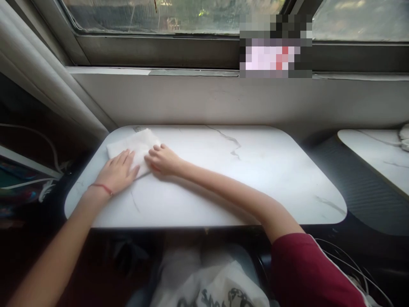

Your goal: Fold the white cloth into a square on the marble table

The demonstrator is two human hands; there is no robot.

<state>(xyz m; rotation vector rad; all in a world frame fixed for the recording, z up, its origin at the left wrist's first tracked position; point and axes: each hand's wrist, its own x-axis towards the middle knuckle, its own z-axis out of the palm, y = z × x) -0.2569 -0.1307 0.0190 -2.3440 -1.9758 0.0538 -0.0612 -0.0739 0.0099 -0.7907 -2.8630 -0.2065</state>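
A folded white cloth (139, 137) lies on the far left part of a white marble-patterned tabletop (217, 196). My left hand (119, 170), with a red string around the wrist, rests flat on the cloth's near left side, fingers stretched out. At the cloth's right edge is my right hand (163, 161), its fingers curled in on that edge. My right forearm reaches low across the table from the right. The part of the cloth under both hands is hidden.
Behind the table runs a pale wall (191, 94) below a window. A light curtain (47, 64) hangs at left. Cables (47, 187) are at left, more at lower right. Another marble-patterned top (377, 149) stands at right. A white printed fabric (217, 285) is below the front edge.
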